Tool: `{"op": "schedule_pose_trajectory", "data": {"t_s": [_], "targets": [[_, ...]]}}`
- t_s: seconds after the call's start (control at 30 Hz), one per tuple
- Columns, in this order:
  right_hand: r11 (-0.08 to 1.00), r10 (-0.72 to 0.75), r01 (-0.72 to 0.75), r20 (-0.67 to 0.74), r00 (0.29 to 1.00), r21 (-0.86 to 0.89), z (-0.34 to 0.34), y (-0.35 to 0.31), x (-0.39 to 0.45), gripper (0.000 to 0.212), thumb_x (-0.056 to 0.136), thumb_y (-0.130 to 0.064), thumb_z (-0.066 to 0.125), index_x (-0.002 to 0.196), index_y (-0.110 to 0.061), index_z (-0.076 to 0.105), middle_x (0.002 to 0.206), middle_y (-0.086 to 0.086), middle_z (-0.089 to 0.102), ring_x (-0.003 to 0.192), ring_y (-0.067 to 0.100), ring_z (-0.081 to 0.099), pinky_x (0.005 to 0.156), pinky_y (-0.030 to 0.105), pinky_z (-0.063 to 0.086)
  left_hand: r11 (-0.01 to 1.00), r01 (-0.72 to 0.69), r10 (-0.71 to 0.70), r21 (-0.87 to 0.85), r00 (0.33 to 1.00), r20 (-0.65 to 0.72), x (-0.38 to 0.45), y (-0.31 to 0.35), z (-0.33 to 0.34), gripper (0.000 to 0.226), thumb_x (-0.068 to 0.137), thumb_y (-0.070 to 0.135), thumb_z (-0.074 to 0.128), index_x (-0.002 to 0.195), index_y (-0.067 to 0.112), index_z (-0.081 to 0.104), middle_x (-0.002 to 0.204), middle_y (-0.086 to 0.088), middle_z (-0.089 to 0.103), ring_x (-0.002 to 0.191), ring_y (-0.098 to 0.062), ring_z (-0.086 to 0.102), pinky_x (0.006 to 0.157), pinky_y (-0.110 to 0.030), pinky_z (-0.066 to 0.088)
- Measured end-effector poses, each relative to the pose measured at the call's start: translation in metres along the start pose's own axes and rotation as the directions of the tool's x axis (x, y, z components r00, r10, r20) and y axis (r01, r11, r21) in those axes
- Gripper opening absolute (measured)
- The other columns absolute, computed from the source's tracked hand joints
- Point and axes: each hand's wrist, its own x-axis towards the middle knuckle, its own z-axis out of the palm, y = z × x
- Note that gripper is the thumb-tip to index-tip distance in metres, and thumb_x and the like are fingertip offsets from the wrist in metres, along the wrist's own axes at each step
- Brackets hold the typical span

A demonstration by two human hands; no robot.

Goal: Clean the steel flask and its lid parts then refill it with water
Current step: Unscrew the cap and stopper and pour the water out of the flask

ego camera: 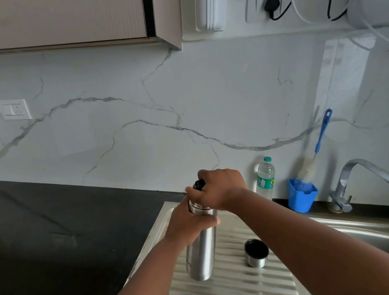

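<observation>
A tall steel flask (201, 254) stands upright on the ribbed steel drainboard (233, 289). My left hand (185, 224) grips the flask around its upper part. My right hand (220, 188) curls over the top and holds the black stopper (199, 184) at the flask's mouth. The steel outer cap (256, 253) stands mouth-up on the drainboard, just right of the flask, its black inside showing.
A plastic water bottle (265, 178) stands by the wall behind the flask. A blue cup (301, 198) holds a blue-handled bottle brush (320, 139). The tap (361, 178) rises over the sink basin (382, 229) at right. Dark countertop (52, 238) lies left.
</observation>
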Motion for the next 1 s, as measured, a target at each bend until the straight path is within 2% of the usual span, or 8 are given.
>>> {"op": "schedule_pose_trajectory", "data": {"t_s": [0.1, 0.33, 0.6, 0.73, 0.8, 0.87, 0.93, 1.0], "targets": [[0.999, -0.042, 0.042, 0.005, 0.999, 0.008, 0.000, 0.004, 0.002, 0.044, 0.085, -0.064, 0.043, 0.081, -0.021, 0.051, 0.062, -0.008, 0.050, 0.069, 0.020, 0.053, 0.060, 0.029, 0.032, 1.000, -0.029, 0.029, 0.000, 0.997, 0.070, 0.004, -0.004, -0.006, 0.044, 0.050, 0.034, 0.082, 0.092, 0.029, 0.067, 0.083, 0.004, 0.073, 0.088, -0.017, 0.070, 0.084, -0.046, 0.055], [0.966, -0.259, 0.255, 0.122, 0.958, 0.048, -0.011, 0.013, 0.007, 0.040, 0.089, -0.060, 0.046, 0.098, -0.022, 0.055, 0.071, -0.005, 0.059, 0.072, 0.022, 0.057, 0.066, 0.030, 0.043, 0.998, -0.060, 0.061, -0.012, 0.987, 0.146, 0.008, -0.006, -0.016, 0.049, 0.049, 0.033, 0.083, 0.094, 0.028, 0.065, 0.083, 0.008, 0.071, 0.087, -0.014, 0.069, 0.084, -0.039, 0.055], [0.959, -0.284, 0.270, 0.306, 0.908, 0.089, -0.019, 0.015, 0.012, 0.038, 0.094, -0.056, 0.041, 0.115, -0.024, 0.045, 0.087, -0.004, 0.058, 0.081, 0.022, 0.057, 0.070, 0.033, 0.042, 0.993, -0.096, 0.105, -0.063, 0.980, 0.166, 0.014, -0.005, -0.017, 0.042, 0.052, 0.024, 0.084, 0.088, 0.036, 0.067, 0.085, 0.007, 0.072, 0.087, -0.013, 0.069, 0.084, -0.040, 0.054], [0.952, -0.291, 0.212, 0.442, 0.849, 0.219, -0.027, 0.014, 0.013, 0.028, 0.094, -0.029, 0.050, 0.121, -0.032, 0.047, 0.112, 0.001, 0.052, 0.100, 0.024, 0.056, 0.085, 0.039, 0.046, 0.994, -0.085, 0.095, -0.065, 0.982, 0.161, 0.015, -0.009, -0.016, 0.042, 0.050, 0.025, 0.083, 0.087, 0.036, 0.067, 0.081, 0.008, 0.071, 0.080, -0.010, 0.067, 0.080, -0.037, 0.053], [0.938, -0.322, 0.207, 0.479, 0.816, 0.278, -0.032, 0.009, 0.012, 0.042, 0.085, -0.011, 0.049, 0.119, -0.035, 0.053, 0.118, 0.000, 0.049, 0.105, 0.024, 0.055, 0.091, 0.042, 0.048, 0.996, -0.068, 0.075, -0.052, 0.985, 0.153, 0.016, -0.013, -0.017, 0.039, 0.049, 0.027, 0.084, 0.085, 0.033, 0.068, 0.079, 0.007, 0.072, 0.080, -0.014, 0.068, 0.083, -0.044, 0.055], [0.925, -0.327, 0.164, 0.495, 0.805, 0.344, -0.037, 0.004, 0.011, 0.048, 0.080, -0.006, 0.048, 0.118, -0.034, 0.057, 0.123, -0.002, 0.046, 0.110, 0.022, 0.053, 0.094, 0.040, 0.049, 0.998, -0.058, 0.063, -0.040, 0.986, 0.152, 0.017, -0.013, -0.017, 0.037, 0.050, 0.028, 0.084, 0.083, 0.032, 0.068, 0.079, 0.005, 0.072, 0.081, -0.017, 0.069, 0.084, -0.047, 0.055], [0.911, -0.275, 0.070, 0.473, 0.837, 0.406, -0.039, 0.002, 0.011, 0.044, 0.083, -0.016, 0.054, 0.123, -0.036, 0.054, 0.129, -0.004, 0.041, 0.112, 0.020, 0.052, 0.093, 0.035, 0.048, 0.997, -0.066, 0.071, -0.039, 0.987, 0.144, 0.017, -0.012, -0.018, 0.039, 0.051, 0.028, 0.084, 0.086, 0.033, 0.068, 0.083, 0.002, 0.073, 0.083, -0.019, 0.070, 0.084, -0.045, 0.055], [0.953, -0.150, 0.013, 0.431, 0.890, 0.303, -0.039, 0.001, 0.014, 0.046, 0.086, -0.045, 0.058, 0.129, -0.035, 0.047, 0.130, -0.003, 0.044, 0.110, 0.022, 0.054, 0.090, 0.035, 0.047, 0.997, -0.069, 0.075, -0.047, 0.987, 0.141, 0.017, -0.011, -0.018, 0.042, 0.052, 0.027, 0.084, 0.090, 0.035, 0.068, 0.086, 0.002, 0.074, 0.084, -0.019, 0.070, 0.085, -0.046, 0.056]]}}
